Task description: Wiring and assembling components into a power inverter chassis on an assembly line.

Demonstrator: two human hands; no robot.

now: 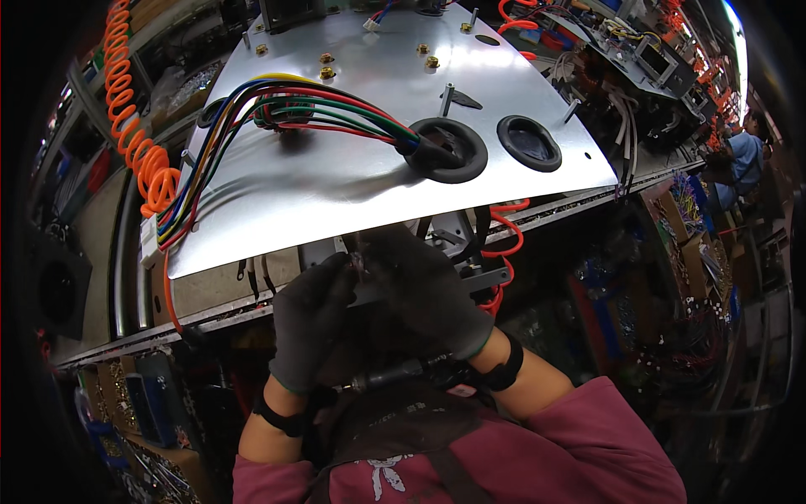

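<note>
Both hands wear dark grey gloves and meet just below the near edge of a shiny metal plate (327,197). The fingers of my left hand (309,315) are pinched together, with a small thing at their tips that I cannot make out. Close beside it, my right hand (432,294) has its fingers curled in toward the same spot, its fingertips partly in shadow under the plate. A bundle of coloured wires (336,94) runs from a black rubber grommet (470,160) to a white connector (149,241) at the plate's left edge.
A second grommet (529,143) and brass nuts (327,73) sit on the plate. An orange coiled hose (126,101) hangs at left. Below my hands lies a dark cylindrical tool (390,374). Parts bins (684,244) stand at right; farther off is another person (743,160).
</note>
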